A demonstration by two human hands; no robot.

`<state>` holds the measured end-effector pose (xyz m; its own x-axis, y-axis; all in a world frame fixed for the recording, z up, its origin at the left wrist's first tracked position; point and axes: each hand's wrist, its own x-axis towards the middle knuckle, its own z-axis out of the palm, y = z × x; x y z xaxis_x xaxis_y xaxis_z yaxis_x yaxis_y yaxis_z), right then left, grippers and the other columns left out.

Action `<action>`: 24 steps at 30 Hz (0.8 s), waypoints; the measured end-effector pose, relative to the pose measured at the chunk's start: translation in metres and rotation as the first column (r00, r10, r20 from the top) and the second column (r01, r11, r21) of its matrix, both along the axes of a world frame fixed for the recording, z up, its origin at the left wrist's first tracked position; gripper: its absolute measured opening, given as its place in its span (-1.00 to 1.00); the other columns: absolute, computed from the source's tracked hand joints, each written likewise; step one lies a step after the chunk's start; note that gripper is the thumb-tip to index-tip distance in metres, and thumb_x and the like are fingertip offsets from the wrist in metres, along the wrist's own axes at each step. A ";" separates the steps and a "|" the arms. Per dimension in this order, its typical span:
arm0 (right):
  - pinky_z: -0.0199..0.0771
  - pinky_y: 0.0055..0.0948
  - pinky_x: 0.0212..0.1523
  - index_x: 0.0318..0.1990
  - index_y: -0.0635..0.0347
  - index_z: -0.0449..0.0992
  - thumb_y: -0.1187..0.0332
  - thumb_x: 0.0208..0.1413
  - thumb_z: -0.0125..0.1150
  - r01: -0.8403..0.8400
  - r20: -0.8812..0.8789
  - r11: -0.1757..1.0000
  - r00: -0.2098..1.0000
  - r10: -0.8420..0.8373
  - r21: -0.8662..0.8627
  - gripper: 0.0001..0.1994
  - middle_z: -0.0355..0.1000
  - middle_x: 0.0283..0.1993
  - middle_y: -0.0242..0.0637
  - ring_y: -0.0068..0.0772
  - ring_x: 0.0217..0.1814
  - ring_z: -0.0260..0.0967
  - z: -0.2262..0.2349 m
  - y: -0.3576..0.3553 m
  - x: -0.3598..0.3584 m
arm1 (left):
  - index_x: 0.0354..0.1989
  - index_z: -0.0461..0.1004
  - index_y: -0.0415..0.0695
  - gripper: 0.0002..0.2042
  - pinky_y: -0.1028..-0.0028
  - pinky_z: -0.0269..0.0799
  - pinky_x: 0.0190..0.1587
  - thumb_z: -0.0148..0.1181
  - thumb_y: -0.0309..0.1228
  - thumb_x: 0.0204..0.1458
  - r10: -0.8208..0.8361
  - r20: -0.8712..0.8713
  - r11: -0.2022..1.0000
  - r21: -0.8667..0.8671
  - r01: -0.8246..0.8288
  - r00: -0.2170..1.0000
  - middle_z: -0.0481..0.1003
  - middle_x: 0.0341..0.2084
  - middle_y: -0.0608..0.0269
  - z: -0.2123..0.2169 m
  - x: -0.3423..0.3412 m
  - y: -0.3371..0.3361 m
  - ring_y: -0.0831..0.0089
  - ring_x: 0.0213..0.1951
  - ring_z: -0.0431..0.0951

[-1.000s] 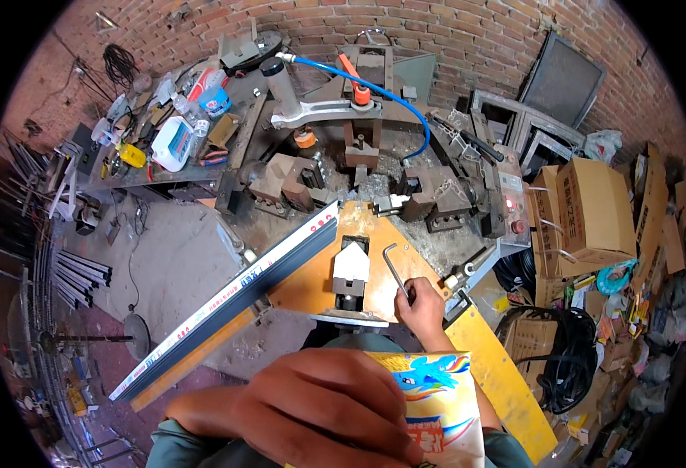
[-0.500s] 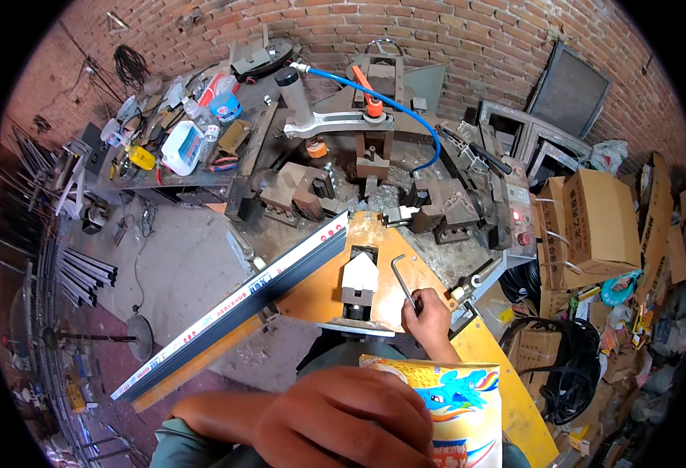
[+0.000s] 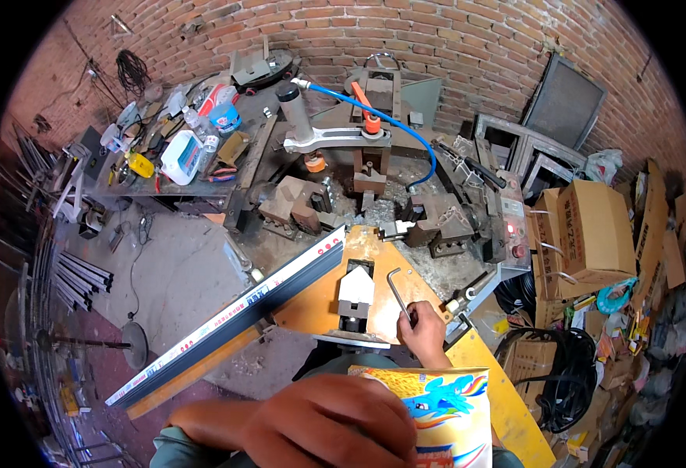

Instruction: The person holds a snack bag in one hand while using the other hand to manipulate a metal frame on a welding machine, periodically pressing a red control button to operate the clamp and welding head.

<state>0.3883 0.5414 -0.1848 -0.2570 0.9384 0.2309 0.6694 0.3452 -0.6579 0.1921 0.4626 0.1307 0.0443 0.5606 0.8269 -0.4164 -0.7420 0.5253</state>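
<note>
Two hands are at work over an orange table (image 3: 312, 300). The right hand (image 3: 423, 331) has its grip closed round the long arm of an L-shaped hex key (image 3: 398, 288), which lies on the orange plate just right of a grey metal block (image 3: 355, 295). The left hand (image 3: 329, 425), close under the camera, holds a bright printed bag (image 3: 444, 413) by its upper edge. A long aluminium profile (image 3: 234, 320) with a white strip lies slantwise across the table's left edge. Behind stand a press (image 3: 366, 148) with a blue hose (image 3: 390, 125) and cardboard boxes (image 3: 593, 226) at right.
</note>
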 end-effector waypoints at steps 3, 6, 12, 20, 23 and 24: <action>0.49 -0.14 -0.39 -0.34 0.15 0.51 0.30 0.06 0.41 -0.003 0.008 1.000 1.000 0.003 -0.024 -0.81 0.48 -0.40 -0.17 -0.02 -0.41 0.51 0.002 -0.002 0.000 | -0.11 0.72 -0.19 -0.81 0.35 0.57 -0.22 0.45 -0.48 0.10 0.042 -0.072 0.996 0.080 -0.037 0.997 0.70 -0.24 0.07 -0.004 -0.007 0.005 0.24 -0.27 0.62; 0.50 -0.12 -0.37 -0.34 0.15 0.51 0.30 0.06 0.40 -0.003 0.015 0.998 1.000 0.003 -0.056 -0.82 0.48 -0.38 -0.16 0.00 -0.38 0.52 0.003 -0.002 -0.002 | -0.12 0.72 -0.21 -0.81 0.34 0.57 -0.20 0.45 -0.49 0.09 0.115 -0.119 0.981 0.172 -0.093 0.986 0.70 -0.24 0.06 -0.008 -0.012 0.006 0.22 -0.26 0.63; 0.48 -0.14 -0.39 -0.31 0.16 0.53 0.31 0.05 0.42 -0.010 -0.004 1.000 1.000 0.010 -0.024 -0.81 0.48 -0.42 -0.15 -0.02 -0.43 0.51 -0.004 -0.001 0.002 | -0.14 0.64 -0.31 -0.83 0.18 0.65 -0.08 0.21 -0.45 0.28 0.041 -0.271 0.980 -0.179 -0.092 0.962 0.70 -0.24 0.02 -0.003 -0.031 -0.031 0.22 -0.23 0.70; 0.47 -0.16 -0.41 -0.29 0.17 0.53 0.30 0.05 0.44 -0.024 0.013 1.000 1.000 0.024 -0.013 -0.79 0.48 -0.46 -0.13 -0.03 -0.46 0.51 0.000 -0.001 0.001 | -0.15 0.58 -0.39 -0.79 0.14 0.70 -0.02 0.15 -0.43 0.34 0.160 -0.042 0.760 -0.632 -0.150 0.986 0.69 -0.22 0.00 -0.018 -0.013 -0.071 0.25 -0.24 0.73; 0.50 -0.10 -0.37 -0.33 0.15 0.52 0.29 0.06 0.41 -0.006 0.011 0.997 1.000 0.007 -0.081 -0.81 0.49 -0.41 -0.14 0.03 -0.38 0.53 0.005 -0.002 -0.002 | -0.12 0.65 -0.30 -0.83 0.24 0.65 -0.05 0.27 -0.45 0.23 0.064 -0.275 0.896 -0.407 -0.177 0.959 0.70 -0.19 0.03 -0.011 -0.033 -0.048 0.24 -0.19 0.70; 0.50 -0.09 -0.36 -0.33 0.15 0.51 0.29 0.06 0.40 0.000 0.010 0.998 1.000 0.001 -0.059 -0.81 0.49 -0.41 -0.13 0.03 -0.39 0.52 0.004 -0.001 0.000 | -0.15 0.70 -0.24 -0.85 0.32 0.62 -0.13 0.35 -0.47 0.16 0.180 -0.206 0.947 -0.228 -0.226 0.962 0.70 -0.21 0.04 0.005 -0.016 -0.025 0.25 -0.22 0.67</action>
<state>0.3878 0.5402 -0.1813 -0.2597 0.9502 0.1720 0.6761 0.3061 -0.6702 0.1764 0.4373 0.1360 0.0437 0.7585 0.6502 -0.1515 -0.6383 0.7547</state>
